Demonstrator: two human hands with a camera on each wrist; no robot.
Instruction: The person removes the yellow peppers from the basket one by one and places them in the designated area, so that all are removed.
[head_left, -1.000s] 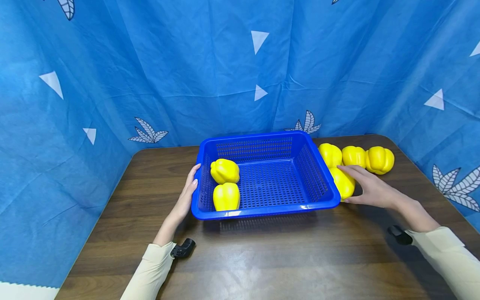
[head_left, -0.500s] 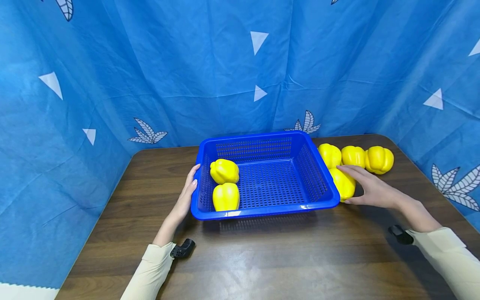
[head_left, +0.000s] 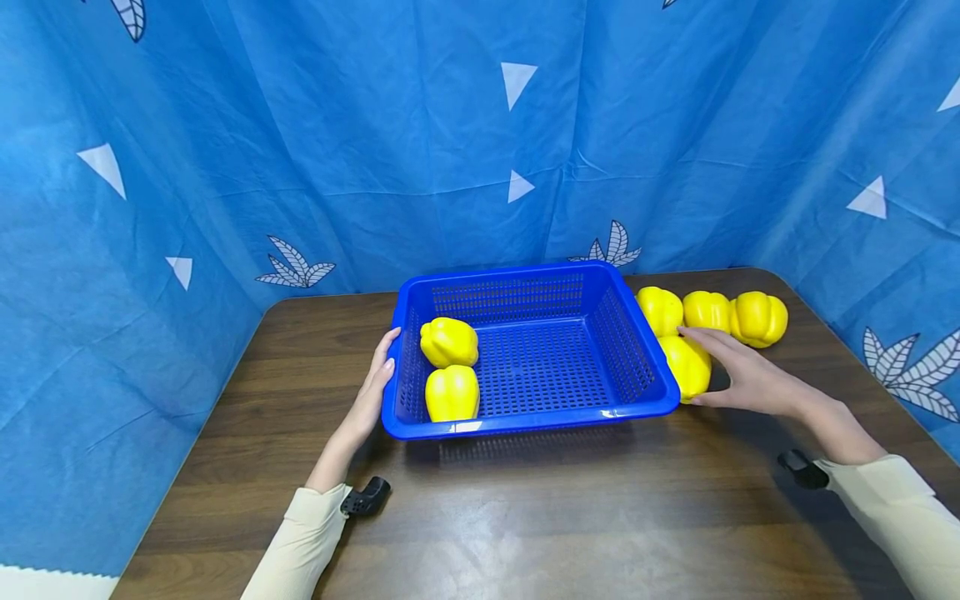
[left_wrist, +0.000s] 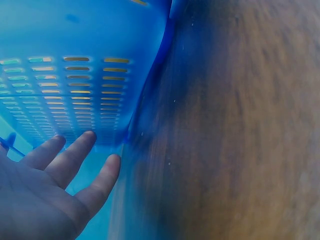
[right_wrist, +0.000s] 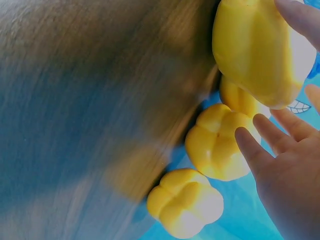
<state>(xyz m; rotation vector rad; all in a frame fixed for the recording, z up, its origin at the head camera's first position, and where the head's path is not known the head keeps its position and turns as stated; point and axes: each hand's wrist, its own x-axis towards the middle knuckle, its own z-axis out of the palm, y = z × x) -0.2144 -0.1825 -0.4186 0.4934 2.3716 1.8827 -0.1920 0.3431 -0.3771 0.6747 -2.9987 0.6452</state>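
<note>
Pepper point(head_left: 687, 369), right hand point(head_left: 744, 373) around it, grip unclear, beside blue basket point(head_left: 525, 422); left hand point(head_left: 371, 390) touches basket, fingers extended; 3 peppers point(head_left: 707, 312) behind.

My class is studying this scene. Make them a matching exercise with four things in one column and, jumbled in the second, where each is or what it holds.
Column 1
1. Left hand
2. Right hand
3. Blue basket
4. Blue cloth

Column 2
A. Has two yellow peppers inside
B. Hangs behind the table, printed with white triangles
C. Thumb and fingers spread about a yellow pepper outside the basket
D. At the basket's left end

Right pairs: 1-D, 2-C, 3-A, 4-B
</note>
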